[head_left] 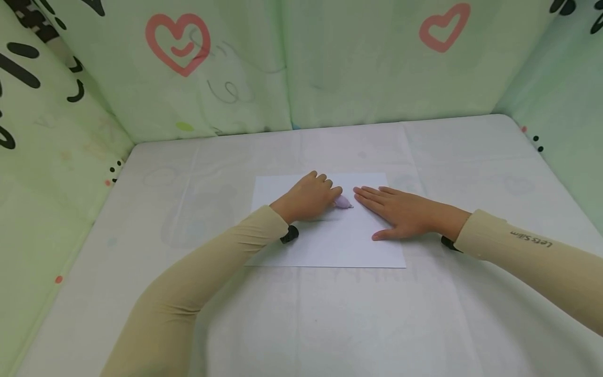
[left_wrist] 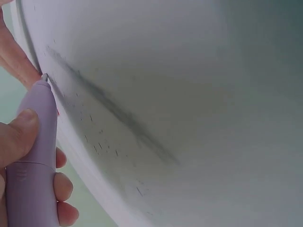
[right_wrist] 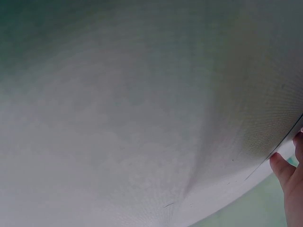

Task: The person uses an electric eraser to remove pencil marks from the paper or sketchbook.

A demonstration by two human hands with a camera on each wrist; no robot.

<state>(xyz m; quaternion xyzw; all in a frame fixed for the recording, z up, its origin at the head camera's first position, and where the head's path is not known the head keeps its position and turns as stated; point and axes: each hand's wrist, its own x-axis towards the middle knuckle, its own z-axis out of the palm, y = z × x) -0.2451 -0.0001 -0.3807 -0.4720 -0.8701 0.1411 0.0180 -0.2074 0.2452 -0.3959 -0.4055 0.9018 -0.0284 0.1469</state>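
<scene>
Left hand grips tool, fingers curled, over paper, short of far edge of table. Right hand lies flat on paper, fingers straight, holding nothing. Risk: too light a press there could let tool drag, crease paper.

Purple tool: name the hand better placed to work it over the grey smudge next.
Left, likely: the left hand grips the purple tool near the grey smudge; the right hand rests on the paper, holding nothing.

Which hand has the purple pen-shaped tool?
The left hand: it grips the purple tool. The right hand holds nothing and rests outstretched on the white sheet.
</scene>
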